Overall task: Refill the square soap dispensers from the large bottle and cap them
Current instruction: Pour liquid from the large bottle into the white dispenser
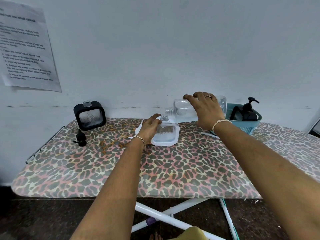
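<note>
The large bottle [183, 108] was clear, stiff plastic and looked close to empty, so I'd guess it was light but a bit slick if any soap got on it. Grabbing it round the fat middle seemed like the right call, and that's where the right hand [206, 108] had it, fingers curled over the top. It was tipped on its side above the ironing board [121, 170], mouth just beside the open neck of the white dispenser [166, 135]. The left hand [149, 129] steadied that dispenser, fingers wrapped round its upper corner by the neck. It's probably rigid and easy to knock over while light. Counting up: one big bottle and two square dispensers on the board, the white one and a black dispenser [90, 116] off to the left with no cap. One loose black pump [81, 138] lay next to the black one. A pump bottle [247, 110] sat in the one blue basket [249, 125] on the right, maybe a third dispenser.
</note>
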{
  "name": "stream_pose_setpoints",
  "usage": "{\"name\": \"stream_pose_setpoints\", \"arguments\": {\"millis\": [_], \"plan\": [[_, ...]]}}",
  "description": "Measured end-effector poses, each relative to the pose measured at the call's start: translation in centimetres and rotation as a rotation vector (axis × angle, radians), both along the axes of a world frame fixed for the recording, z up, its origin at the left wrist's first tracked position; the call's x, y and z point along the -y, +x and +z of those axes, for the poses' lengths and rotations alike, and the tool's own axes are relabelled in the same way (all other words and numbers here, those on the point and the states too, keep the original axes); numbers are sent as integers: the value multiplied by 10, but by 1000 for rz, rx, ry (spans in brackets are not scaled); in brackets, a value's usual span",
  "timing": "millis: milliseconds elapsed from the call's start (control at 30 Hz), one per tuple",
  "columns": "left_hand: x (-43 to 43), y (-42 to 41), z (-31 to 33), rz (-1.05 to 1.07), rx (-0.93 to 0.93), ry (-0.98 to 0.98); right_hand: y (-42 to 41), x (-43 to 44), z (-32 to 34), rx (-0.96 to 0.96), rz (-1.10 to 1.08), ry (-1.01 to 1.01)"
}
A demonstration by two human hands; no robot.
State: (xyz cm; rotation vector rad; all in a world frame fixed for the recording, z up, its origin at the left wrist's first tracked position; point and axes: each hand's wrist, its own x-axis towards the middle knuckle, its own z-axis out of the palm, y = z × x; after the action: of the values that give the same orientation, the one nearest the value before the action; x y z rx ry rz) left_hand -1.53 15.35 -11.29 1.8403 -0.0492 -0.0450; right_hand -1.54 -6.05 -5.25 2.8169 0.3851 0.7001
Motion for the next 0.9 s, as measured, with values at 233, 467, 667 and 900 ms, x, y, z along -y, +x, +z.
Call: {"name": "stream_pose_setpoints", "arguments": {"millis": [233, 467, 667, 900], "plan": [[1, 0, 0, 3, 2, 16, 1, 0, -1, 1, -3, -2], [1, 0, 0, 0, 5, 12, 0, 0, -1, -1, -1, 4], [0, -3, 1, 6, -7, -29, 0, 0, -1, 7, 1, 2], [1, -3, 2, 3, 6, -20, 0, 0, 0, 8, -1, -5]]}}
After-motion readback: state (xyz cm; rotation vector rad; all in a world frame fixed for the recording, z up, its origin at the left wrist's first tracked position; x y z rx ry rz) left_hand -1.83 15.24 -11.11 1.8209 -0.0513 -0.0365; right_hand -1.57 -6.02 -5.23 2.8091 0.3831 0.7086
